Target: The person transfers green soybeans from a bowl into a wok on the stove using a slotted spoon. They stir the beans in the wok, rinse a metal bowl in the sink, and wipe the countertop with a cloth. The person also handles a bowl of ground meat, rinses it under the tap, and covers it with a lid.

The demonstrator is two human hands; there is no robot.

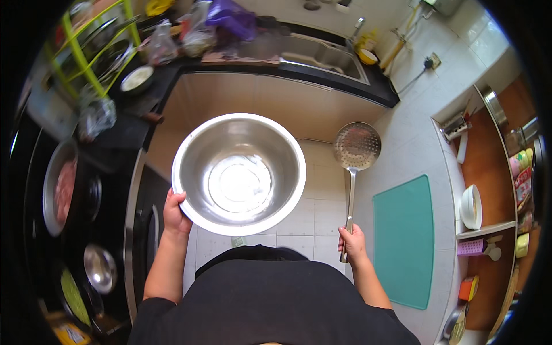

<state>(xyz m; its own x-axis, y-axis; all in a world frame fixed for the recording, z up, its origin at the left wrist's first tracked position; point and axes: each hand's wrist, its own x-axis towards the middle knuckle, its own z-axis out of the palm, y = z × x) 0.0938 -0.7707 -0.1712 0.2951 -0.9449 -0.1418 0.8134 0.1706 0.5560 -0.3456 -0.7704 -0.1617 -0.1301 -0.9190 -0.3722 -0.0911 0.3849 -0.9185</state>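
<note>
My left hand (176,214) grips the rim of a large stainless steel basin (238,175) at its lower left, the thumb over the edge. Nothing lies inside the basin; its shiny bottom reflects the light. In my right hand (352,241) is the handle of a long metal skimmer (357,146). Its round perforated head points away from me, to the right of the basin and apart from it. Both things are held in the air above the tiled floor.
A black counter holds a sink (322,54) at the back. On the left stand a bowl of pinkish meat (65,190), a small metal bowl (100,268) and a green rack (86,52). A teal board (404,241) and shelves with a white bowl (472,208) are at right.
</note>
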